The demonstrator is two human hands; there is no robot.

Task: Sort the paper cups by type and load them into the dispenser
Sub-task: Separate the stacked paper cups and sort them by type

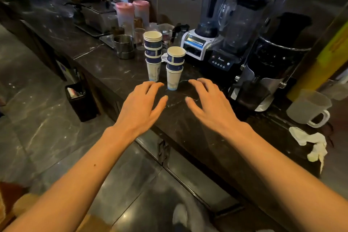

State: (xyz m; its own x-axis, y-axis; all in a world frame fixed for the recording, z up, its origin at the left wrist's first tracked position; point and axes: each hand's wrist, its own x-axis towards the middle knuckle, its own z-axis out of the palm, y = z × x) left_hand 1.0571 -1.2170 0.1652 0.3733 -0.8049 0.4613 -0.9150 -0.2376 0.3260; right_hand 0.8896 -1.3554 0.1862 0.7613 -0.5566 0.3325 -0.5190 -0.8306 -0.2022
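Observation:
Two stacks of paper cups stand upright on the dark marble counter [105,66]. The taller stack [153,54] is on the left, the shorter stack [175,68] just right of it and nearer to me. Both mix white cups at the bottom with blue-banded cups nested above. My left hand [143,103] hovers palm down over the counter, its fingertips close to the base of the stacks. My right hand [207,103] hovers the same way to the right of the shorter stack. Both hands have spread fingers and hold nothing. No cup dispenser is identifiable in view.
Behind the cups stand a steel pitcher [124,46], two pink-lidded jars [125,15], a blender [195,41] and a black coffee grinder [267,73]. A frosted plastic jug [308,107] and a crumpled white cloth [310,143] lie at the right. A black bin [81,100] sits on the floor.

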